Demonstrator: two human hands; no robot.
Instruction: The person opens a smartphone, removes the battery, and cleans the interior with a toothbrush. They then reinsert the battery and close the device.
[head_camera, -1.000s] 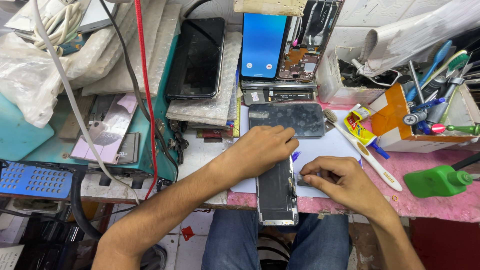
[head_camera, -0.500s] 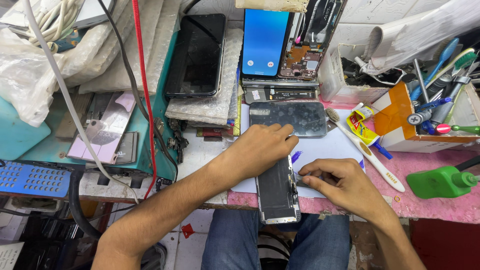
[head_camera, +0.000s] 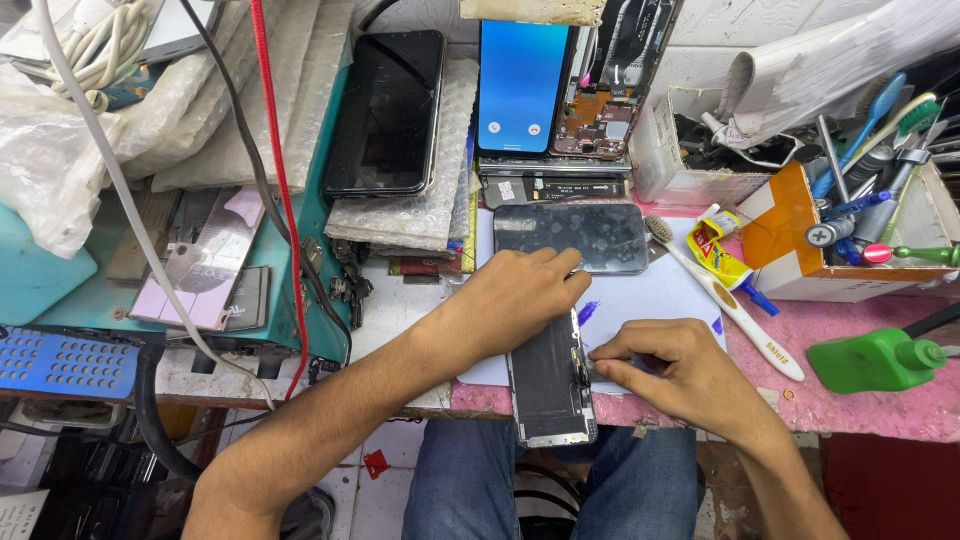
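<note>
— Phone (head_camera: 548, 385), opened up and lying face down at the front edge of the workbench (head_camera: 880, 410): where exactly does it sit?

— Lengthwise toward the person, its lower end hanging just past the bench edge above the knees, its upper end on a white sheet (head_camera: 650, 295).

— Biggest things around it?

— A teal machine (head_camera: 290, 270) on the left with a black phone (head_camera: 388, 112) resting on bubble wrap (head_camera: 445, 200), and behind the sheet a phone with a lit blue screen (head_camera: 522, 88) propped upright beside an exposed circuit board (head_camera: 600, 120). A dark glass panel (head_camera: 570, 237) lies flat just behind the hands.

— And the left hand (head_camera: 515, 300)?

— Palm down, fingers loosely curled, pressing on the top end of the opened phone; its fingertips reach the near edge of the glass panel.

— The right hand (head_camera: 680, 370)?

— Fingers pinched narrow at the phone's right edge. Whether they grip a small tool or part, I cannot tell; it is hidden under the fingers.

— Smaller things?

— A cardboard box of tools (head_camera: 800, 250) to the right, a green bottle (head_camera: 875, 358) on the pink surface, a white toothbrush (head_camera: 730, 305) and a yellow glue tube (head_camera: 722, 255) between box and sheet.
</note>
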